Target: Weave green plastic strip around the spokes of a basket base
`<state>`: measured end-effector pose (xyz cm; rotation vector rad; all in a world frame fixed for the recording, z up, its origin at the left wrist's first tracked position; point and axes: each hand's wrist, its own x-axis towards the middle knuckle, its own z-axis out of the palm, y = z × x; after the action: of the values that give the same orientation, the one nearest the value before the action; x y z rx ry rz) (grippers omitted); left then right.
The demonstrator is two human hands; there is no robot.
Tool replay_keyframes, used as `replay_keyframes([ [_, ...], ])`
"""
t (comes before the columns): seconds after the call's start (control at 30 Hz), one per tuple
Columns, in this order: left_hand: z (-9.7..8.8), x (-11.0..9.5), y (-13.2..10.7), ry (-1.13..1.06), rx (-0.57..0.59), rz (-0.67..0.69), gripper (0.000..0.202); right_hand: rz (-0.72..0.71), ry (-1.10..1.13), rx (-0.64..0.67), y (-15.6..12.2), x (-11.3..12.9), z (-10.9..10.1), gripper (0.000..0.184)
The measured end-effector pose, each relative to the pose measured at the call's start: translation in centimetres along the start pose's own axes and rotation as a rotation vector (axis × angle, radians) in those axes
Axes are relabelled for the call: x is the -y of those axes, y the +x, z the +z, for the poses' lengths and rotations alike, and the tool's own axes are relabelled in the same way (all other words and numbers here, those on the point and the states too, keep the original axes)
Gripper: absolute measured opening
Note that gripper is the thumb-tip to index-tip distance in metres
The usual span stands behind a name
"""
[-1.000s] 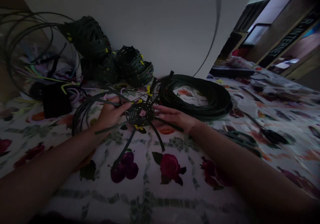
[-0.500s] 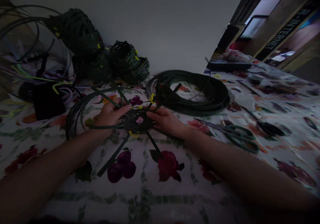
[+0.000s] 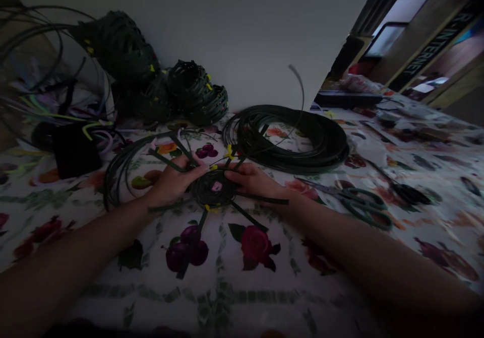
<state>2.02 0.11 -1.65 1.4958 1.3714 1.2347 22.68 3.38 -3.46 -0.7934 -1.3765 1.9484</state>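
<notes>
A round woven base [image 3: 206, 191] of dark green strips, with a pink patch at its centre, is held just over the table between my hands. Flat strips stick out from it like spokes, and yellow ties show at its near and far edges. My left hand [image 3: 176, 179] grips its left far side, thumb on top and fingers mostly hidden. On the right side my right hand [image 3: 253, 181] pinches the rim, thumb on top, other fingers underneath. A thin strand [image 3: 298, 81] rises beyond the right hand across the coil behind.
A large coil of dark strip [image 3: 325, 146] lies behind my right hand. Green-handled scissors [image 3: 363, 202] are to its right. Finished-looking woven baskets [image 3: 189, 83] are stacked at the back left, near a black pouch [image 3: 75, 149]. A flowered cloth [image 3: 227, 277] covers the table.
The woven base has turned, its spokes now pointing in different directions, and has shifted slightly right. A thin strand now stands up behind the right hand. Both hands keep their hold.
</notes>
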Motion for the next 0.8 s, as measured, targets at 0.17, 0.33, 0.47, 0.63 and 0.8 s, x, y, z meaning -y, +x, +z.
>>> replay_keyframes([
  [0.17, 0.2, 0.8, -0.1, -0.026, 0.03, 0.013, 0.022, -0.026, -0.08, 0.066, -0.1, 0.1, -0.5, 0.032],
  [0.33, 0.2, 0.9, -0.1, 0.045, 0.02, 0.058, 0.022, 0.005, -0.119, 0.066, -0.3, 1.3, -1.4, 0.026],
  [0.47, 0.1, 0.4, 0.1, 0.099, -0.042, 0.055, 0.021, -0.169, 0.043, -0.202, 0.1, 2.0, -1.5, 0.033],
  [0.63, 0.3, 0.1, 0.0, 0.086, -0.05, 0.027, 0.024, -0.256, 0.163, -0.318, 0.4, 2.0, -0.6, 0.03],
  [0.8, 0.5, 0.0, -0.2, 0.093, -0.05, 0.008, 0.023, -0.234, 0.143, -0.292, 0.3, 1.6, 0.1, 0.028],
])
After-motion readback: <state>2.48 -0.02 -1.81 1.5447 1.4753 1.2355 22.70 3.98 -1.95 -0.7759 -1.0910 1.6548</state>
